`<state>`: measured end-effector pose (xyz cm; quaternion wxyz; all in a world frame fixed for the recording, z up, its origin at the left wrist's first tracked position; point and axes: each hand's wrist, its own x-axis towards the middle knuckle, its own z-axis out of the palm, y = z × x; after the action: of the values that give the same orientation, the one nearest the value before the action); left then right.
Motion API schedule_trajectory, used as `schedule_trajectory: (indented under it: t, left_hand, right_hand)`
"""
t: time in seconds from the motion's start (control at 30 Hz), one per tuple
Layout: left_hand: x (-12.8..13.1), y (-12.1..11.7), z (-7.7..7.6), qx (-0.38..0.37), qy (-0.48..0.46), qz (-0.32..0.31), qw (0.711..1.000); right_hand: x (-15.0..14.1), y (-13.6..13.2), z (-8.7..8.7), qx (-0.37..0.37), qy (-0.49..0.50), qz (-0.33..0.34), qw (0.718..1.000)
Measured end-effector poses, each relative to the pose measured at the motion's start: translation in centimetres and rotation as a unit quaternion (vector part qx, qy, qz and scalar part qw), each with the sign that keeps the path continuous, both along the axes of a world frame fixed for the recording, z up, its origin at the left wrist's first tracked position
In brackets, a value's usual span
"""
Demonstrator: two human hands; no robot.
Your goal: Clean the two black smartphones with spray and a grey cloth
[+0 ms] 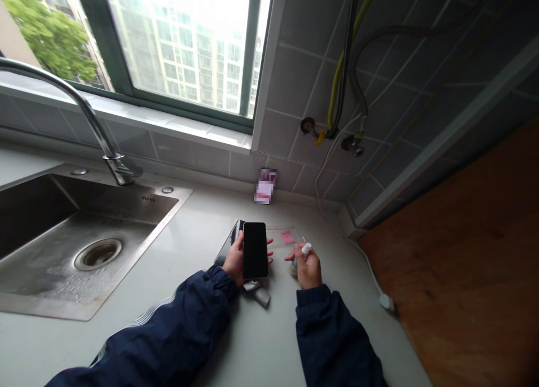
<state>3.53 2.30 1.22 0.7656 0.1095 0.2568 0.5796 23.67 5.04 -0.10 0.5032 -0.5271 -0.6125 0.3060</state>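
A smartphone (255, 251) with a dark screen lies in my left hand (234, 261), its fingers wrapped round the phone's edges. My right hand (309, 270) is closed round a small bottle (306, 249) with a white top and a bit of yellow and blue lower down. The bottle is just right of the phone, apart from it. Partly hidden behind the phone is a flat dark thing (229, 242) on the counter. Below my left hand lies a small grey thing (261, 296), its kind unclear. A pink slip (287, 237) rests on a clear flat sheet beyond my right hand.
The pale counter (168, 342) carries a steel sink (138, 258) with a tap (96, 123) at left. A blurred pink-and-white card or packet (265, 187) leans against the wall. A white cable with a plug (386, 302) runs along the wooden panel (471, 274) at right.
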Motion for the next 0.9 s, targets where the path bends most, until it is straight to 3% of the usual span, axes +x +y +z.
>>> schedule_trajectory:
  t: [0.17,0.37,0.6,0.9]
  left_hand:
    - [0.0,0.0,-0.1,0.004,-0.006,-0.007,1.0]
    - [0.2,-0.5,1.0,0.015,-0.001,-0.03,0.999]
    - [0.2,-0.9,1.3,0.039,0.028,-0.1,0.994]
    - [0.2,-0.9,0.9,0.058,0.048,-0.095,0.993]
  right_hand:
    - [-1.1,-0.9,0.1,-0.051,0.093,0.054,0.993]
    - [-1.5,-1.6,0.2,-0.165,0.169,0.149,0.96]
    - [-1.5,-1.7,0.4,-0.217,0.214,0.167,0.938]
    - [-2.3,-1.9,1.4,-0.292,0.288,0.237,0.881]
